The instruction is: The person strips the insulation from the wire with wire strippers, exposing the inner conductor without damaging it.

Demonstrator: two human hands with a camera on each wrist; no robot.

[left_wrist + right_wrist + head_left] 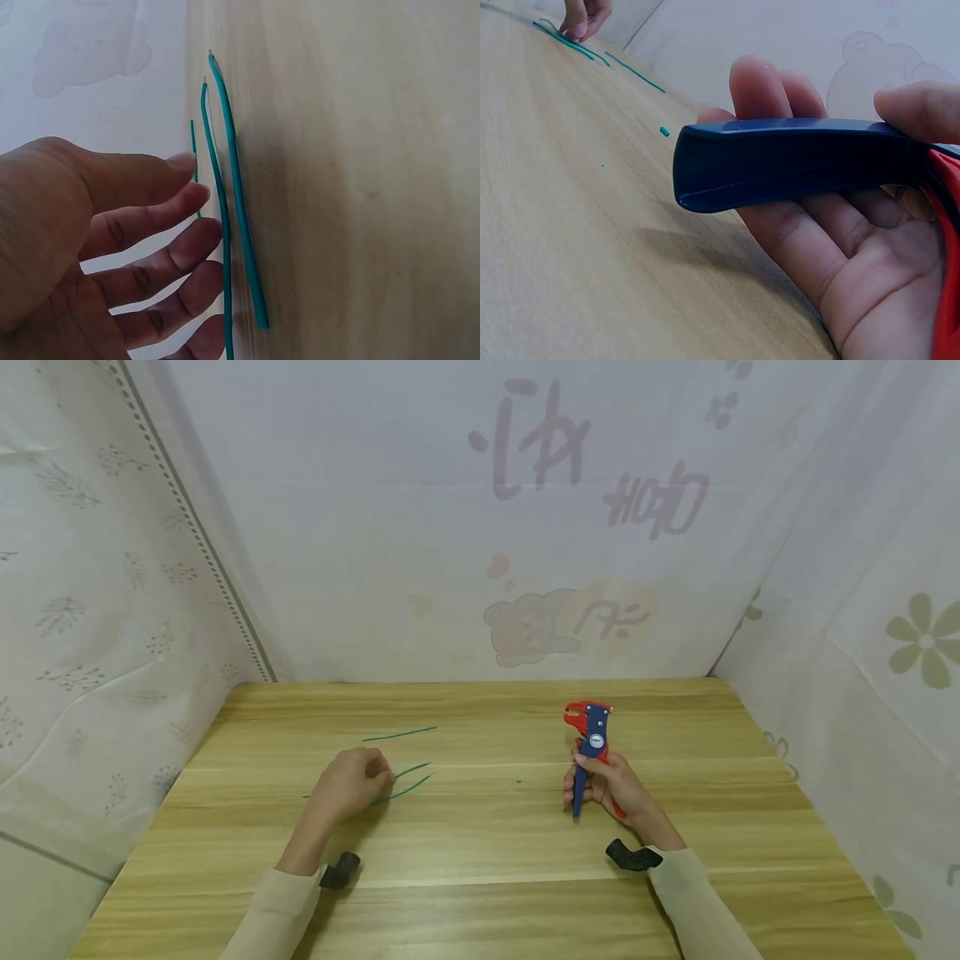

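Observation:
My left hand (351, 783) is low over two green wires lying side by side. In the left wrist view its thumb and fingers (187, 244) are loosely bent, with fingertips right beside the nearer-left wire (215, 161) and nothing pinched between them. The second wire (240, 199) lies just right of it; both have a little bare metal at the upper tip. My right hand (621, 787) holds a red and blue wire stripper (596, 724), head pointing away. Its blue handle (780, 161) lies across the fingers, with the thumb against its side.
Another green wire (399, 734) lies farther back on the wooden table (480, 852). A short green offcut (518, 782) sits between the hands. Printed cloth (420, 527) hangs behind and at both sides. A black wrist mount (341, 870) is on each wrist.

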